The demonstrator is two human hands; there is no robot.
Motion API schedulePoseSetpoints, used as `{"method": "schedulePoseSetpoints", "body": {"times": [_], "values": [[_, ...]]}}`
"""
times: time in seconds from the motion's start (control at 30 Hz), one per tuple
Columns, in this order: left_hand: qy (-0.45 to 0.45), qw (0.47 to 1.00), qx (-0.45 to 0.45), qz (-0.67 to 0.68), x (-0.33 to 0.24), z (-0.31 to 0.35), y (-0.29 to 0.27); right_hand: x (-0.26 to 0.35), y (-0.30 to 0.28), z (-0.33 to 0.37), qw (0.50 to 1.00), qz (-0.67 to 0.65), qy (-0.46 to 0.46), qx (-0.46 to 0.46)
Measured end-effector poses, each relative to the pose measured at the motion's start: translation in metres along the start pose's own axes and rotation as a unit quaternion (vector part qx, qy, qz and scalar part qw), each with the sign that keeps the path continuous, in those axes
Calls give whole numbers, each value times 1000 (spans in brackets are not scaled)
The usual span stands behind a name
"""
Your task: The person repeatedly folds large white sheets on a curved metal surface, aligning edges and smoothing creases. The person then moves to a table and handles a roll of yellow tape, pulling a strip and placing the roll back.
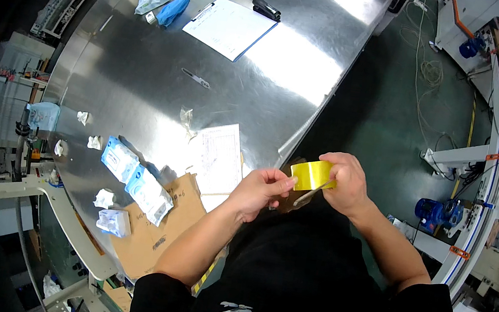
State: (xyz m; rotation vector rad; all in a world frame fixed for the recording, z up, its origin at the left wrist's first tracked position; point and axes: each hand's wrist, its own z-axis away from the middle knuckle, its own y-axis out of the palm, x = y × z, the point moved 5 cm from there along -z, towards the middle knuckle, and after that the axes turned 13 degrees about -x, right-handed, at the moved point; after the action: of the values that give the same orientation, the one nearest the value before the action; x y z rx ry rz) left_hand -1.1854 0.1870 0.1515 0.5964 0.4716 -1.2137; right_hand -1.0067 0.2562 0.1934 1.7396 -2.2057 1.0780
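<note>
A roll of yellow tape [308, 176] is held between my two hands, in front of my body and just off the table's near edge. My right hand [350, 186] is closed around its right side, with the thumb and fingers gripping the rim. My left hand [257, 194] pinches at the roll's left edge between thumb and forefinger; whether it has a loose end is too small to tell. Something brownish and shiny [286, 204] shows below and behind the tape, partly covered by my left fingers.
On the metal table [145, 77] lie a clipboard [230, 28], a black stapler [267, 10], a pen [195, 78], paper sheets [218, 158], flattened cardboard [165, 230], wipe packs [136, 180] and crumpled tissues [104, 198]. Right of the green floor stands a machine frame with a blue motor [438, 212].
</note>
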Motion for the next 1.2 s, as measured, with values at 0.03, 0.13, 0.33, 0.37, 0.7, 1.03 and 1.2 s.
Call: {"method": "schedulePoseSetpoints", "body": {"times": [0.03,0.13,0.33,0.37,0.7,1.03,1.2], "values": [[12,1000,0,-1,-1,0,-1,2,1,-1,1000,-1,-9,2],[13,1000,-26,4,-4,7,2,3,2,1,1000,3,-17,14],[46,998,-33,-15,-1,10,0,3,9,6,998,17,-23,53],[48,998,-36,-10,-1,11,-1,2,10,6,998,18,-25,59],[-68,994,-46,78,20,5,-10,-6,30,17,996,17,-50,77],[-133,984,26,119,24,0,-7,-17,43,30,993,-6,-75,91],[-83,996,-2,23,12,-4,-13,-12,46,19,996,-29,-23,78]]}}
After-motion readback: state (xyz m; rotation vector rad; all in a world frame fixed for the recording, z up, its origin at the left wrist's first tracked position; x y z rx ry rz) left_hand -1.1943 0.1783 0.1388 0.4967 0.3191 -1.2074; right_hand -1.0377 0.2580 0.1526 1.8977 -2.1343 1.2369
